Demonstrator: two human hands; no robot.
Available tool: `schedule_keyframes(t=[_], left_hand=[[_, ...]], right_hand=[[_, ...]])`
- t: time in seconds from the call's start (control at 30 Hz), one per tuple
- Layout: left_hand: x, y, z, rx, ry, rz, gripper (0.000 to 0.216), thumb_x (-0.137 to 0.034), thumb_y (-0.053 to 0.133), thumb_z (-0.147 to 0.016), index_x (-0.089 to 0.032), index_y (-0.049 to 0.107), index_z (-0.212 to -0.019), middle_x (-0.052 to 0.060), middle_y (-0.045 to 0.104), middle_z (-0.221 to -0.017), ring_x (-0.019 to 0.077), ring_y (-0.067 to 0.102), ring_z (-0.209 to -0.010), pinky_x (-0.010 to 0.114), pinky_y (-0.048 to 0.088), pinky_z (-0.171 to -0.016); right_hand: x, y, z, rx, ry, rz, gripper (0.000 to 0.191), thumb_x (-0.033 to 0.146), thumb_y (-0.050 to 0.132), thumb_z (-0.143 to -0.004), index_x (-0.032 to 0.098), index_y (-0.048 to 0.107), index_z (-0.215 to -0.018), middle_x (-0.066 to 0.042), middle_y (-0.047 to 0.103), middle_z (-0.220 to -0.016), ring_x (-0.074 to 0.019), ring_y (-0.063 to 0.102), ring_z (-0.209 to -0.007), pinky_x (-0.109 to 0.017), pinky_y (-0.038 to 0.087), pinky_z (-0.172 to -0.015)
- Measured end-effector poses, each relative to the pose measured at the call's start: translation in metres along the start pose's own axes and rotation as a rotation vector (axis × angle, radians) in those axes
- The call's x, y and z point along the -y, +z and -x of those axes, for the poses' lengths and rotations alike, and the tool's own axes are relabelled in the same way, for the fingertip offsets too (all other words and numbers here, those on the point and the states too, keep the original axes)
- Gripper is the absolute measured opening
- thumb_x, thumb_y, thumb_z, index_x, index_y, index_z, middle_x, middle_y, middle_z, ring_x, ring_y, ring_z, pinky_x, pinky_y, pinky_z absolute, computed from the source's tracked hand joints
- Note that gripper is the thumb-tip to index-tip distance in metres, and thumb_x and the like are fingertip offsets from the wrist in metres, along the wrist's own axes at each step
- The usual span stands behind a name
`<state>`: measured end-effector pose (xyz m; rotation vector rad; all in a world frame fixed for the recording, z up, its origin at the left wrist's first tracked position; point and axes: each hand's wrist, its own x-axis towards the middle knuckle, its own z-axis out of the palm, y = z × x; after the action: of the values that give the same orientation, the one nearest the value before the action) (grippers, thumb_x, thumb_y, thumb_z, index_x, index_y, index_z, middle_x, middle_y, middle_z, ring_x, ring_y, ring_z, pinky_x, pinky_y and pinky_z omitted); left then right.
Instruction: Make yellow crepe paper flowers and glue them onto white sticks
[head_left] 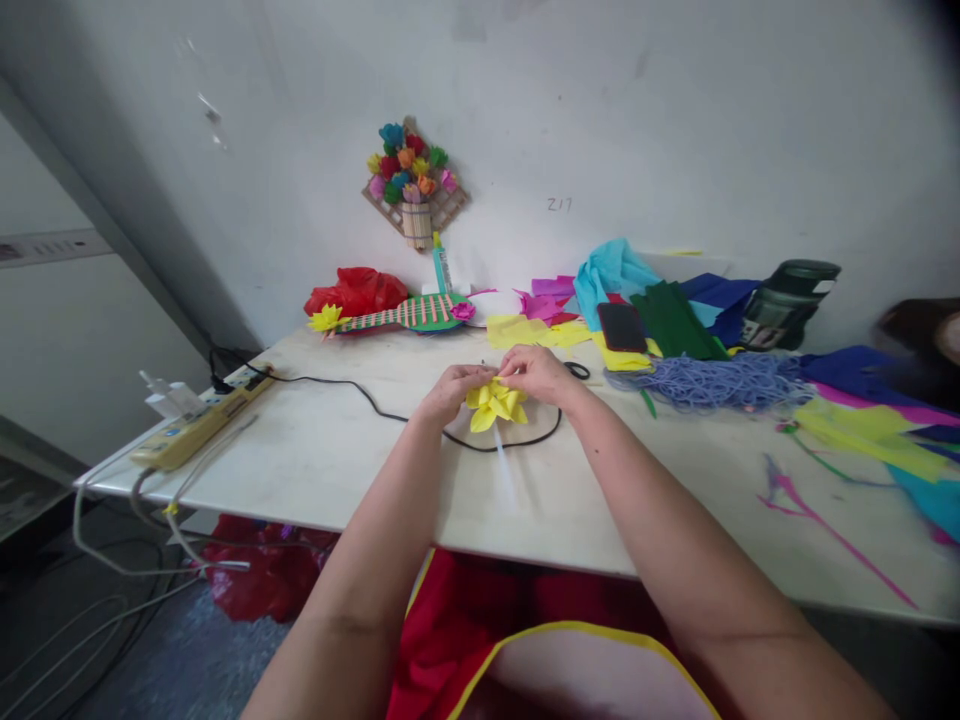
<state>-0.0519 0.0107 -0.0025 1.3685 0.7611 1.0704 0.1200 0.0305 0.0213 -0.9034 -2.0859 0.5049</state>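
A yellow paper flower [495, 404] is held just above the table's middle, its pointed petals spread towards me. My left hand [451, 388] pinches its upper left side, fingers closed. From the right, my right hand [536, 372] has its fingertips pressed on the top petals, close to the left fingertips. A whitish translucent stick [504, 465] points from below the flower towards me; whether it is joined to the flower I cannot tell. Behind the right wrist show the black handles of scissors [576, 370]. A black cord [382, 412] curves beneath the hands.
Left on the table [300, 470] lies a power strip [202, 420] with plugs. At the back are a guitar-shaped craft [405, 316], a red bag [356, 290] and a glue bottle [441, 265]. Rightward are a phone [622, 327], crepe paper [679, 320], purple strands [709, 382] and a dark bottle [787, 303].
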Motion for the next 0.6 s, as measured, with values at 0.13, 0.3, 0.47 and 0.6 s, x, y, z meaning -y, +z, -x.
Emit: schedule_keyframes(t=[0.13, 0.3, 0.47, 0.6], left_hand=[[-0.001, 0.0, 0.001, -0.014, 0.0, 0.001, 0.033, -0.032, 0.067, -0.06, -0.009, 0.067, -0.083, 0.01, 0.066, -0.08, 0.0161, 0.058, -0.067, 0.026, 0.041, -0.062], [0.0, -0.001, 0.0, -0.01, 0.008, -0.005, 0.028, -0.031, 0.067, -0.059, -0.009, 0.068, -0.078, 0.01, 0.066, -0.085, 0.0169, 0.058, -0.069, 0.026, 0.041, -0.063], [-0.001, 0.0, 0.0, -0.01, 0.012, 0.013, 0.022, -0.03, 0.067, -0.059, -0.01, 0.066, -0.07, 0.009, 0.066, -0.085, 0.017, 0.059, -0.071, 0.026, 0.041, -0.065], [-0.002, 0.001, 0.001, -0.007, 0.012, -0.004, 0.023, -0.031, 0.067, -0.058, -0.01, 0.064, -0.066, 0.01, 0.066, -0.089, 0.0159, 0.058, -0.07, 0.025, 0.041, -0.064]], right_hand=[[0.001, 0.0, 0.0, 0.027, 0.025, -0.002, 0.003, 0.018, 0.063, -0.062, 0.017, 0.065, -0.06, -0.002, 0.062, -0.075, -0.0116, 0.056, -0.068, -0.022, 0.042, -0.062], [0.009, -0.005, 0.002, 0.07, 0.043, -0.038, 0.009, 0.023, 0.06, -0.065, 0.015, 0.064, -0.062, -0.002, 0.061, -0.071, -0.0109, 0.054, -0.065, -0.022, 0.042, -0.06], [0.011, -0.009, 0.003, 0.12, 0.094, -0.079, 0.023, 0.029, 0.053, -0.071, 0.013, 0.06, -0.057, -0.002, 0.058, -0.069, -0.0083, 0.049, -0.055, -0.02, 0.039, -0.05], [0.005, -0.008, 0.002, 0.126, 0.061, -0.029, 0.021, 0.029, 0.053, -0.071, 0.013, 0.063, -0.061, -0.003, 0.061, -0.074, -0.0094, 0.051, -0.059, -0.021, 0.04, -0.054]])
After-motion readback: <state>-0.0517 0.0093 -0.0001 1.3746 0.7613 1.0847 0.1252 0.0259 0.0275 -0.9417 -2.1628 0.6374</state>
